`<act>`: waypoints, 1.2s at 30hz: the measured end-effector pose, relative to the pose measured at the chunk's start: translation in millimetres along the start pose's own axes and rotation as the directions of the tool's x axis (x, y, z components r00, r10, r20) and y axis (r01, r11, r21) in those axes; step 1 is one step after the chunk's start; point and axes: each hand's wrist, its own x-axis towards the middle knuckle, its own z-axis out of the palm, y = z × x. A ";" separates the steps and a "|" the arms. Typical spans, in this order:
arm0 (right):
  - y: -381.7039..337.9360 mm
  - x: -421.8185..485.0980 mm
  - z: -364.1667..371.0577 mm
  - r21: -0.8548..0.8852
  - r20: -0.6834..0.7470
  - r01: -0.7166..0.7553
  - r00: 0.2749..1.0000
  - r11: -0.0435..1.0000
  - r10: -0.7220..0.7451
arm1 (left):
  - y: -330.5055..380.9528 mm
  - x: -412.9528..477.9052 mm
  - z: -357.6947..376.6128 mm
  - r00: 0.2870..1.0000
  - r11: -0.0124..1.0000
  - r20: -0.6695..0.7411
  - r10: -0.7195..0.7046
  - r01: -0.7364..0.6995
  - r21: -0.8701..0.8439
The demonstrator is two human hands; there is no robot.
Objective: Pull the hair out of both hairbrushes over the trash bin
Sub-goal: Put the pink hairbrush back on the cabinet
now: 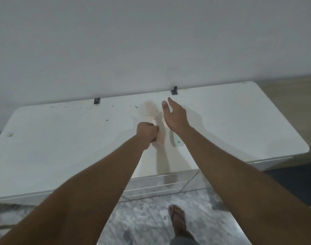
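At 6 o'clock, nearest the camera, a foot in a dark flip-flop stands on the grey marbled floor; two bare forearms rise from the lower corners toward the centre; under them runs the front edge of the white worktop, with glossy drawer fronts just below it.

Just left of centre the left hand has a tight grip, its fingers curled fully round the handle of the pink hairbrush; the butt of the handle pokes out of the fist toward 5 o'clock; the oval head lies beyond the knuckles toward 12 o'clock, low over the worktop, though whether it touches cannot be told; blur hides the bristles.

At 3 o'clock of that fist the second hairbrush lies on the worktop; only its pale, greenish handle shows, pointing toward 6 o'clock; its head is hidden under the right hand, whose grip is fully open, fingers straight, thumb out toward 11 o'clock, holding nothing; whether the palm touches the brush cannot be told.

Farther off, dark specks dot the worktop at 10 o'clock of the pink hairbrush; two black clips sit at its back edge; behind them stands a plain grey wall.
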 end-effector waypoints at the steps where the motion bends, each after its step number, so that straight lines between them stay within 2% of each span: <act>1: 2.0 3.4 -2.9 0.007 -0.007 -0.007 1.000 1.000 0.007 | 0.7 3.4 3.5 1.000 0.999 -0.019 0.021 -0.021 0.047; 5: 9.2 11.9 -10.2 0.001 -0.030 -0.014 0.999 1.000 0.014 | 4.5 9.9 10.4 0.996 0.977 -0.061 0.068 -0.054 0.205; 12: 13.0 13.3 -10.5 -0.003 -0.035 -0.014 0.999 1.000 0.014 | 8.7 4.1 15.4 0.989 0.914 -0.056 0.139 -0.106 0.391; 20: 15.6 10.8 -15.2 0.014 -0.040 -0.012 0.999 1.000 0.013 | 17.3 -1.1 19.1 0.998 0.955 -0.055 0.017 0.000 0.298; 24: 17.8 9.5 -17.1 0.012 -0.036 -0.010 0.999 1.000 0.010 | 13.5 -2.8 23.5 0.996 0.920 -0.050 0.070 -0.045 0.390; 29: 21.2 8.7 -22.8 0.018 -0.035 -0.009 0.999 1.000 0.010 | 9.3 -1.2 26.8 0.991 0.910 -0.050 0.121 -0.091 0.404; 36: 24.2 9.0 -28.1 0.008 -0.021 -0.005 1.000 1.000 0.006 | 8.8 1.0 33.0 0.997 0.940 -0.048 0.060 -0.040 0.340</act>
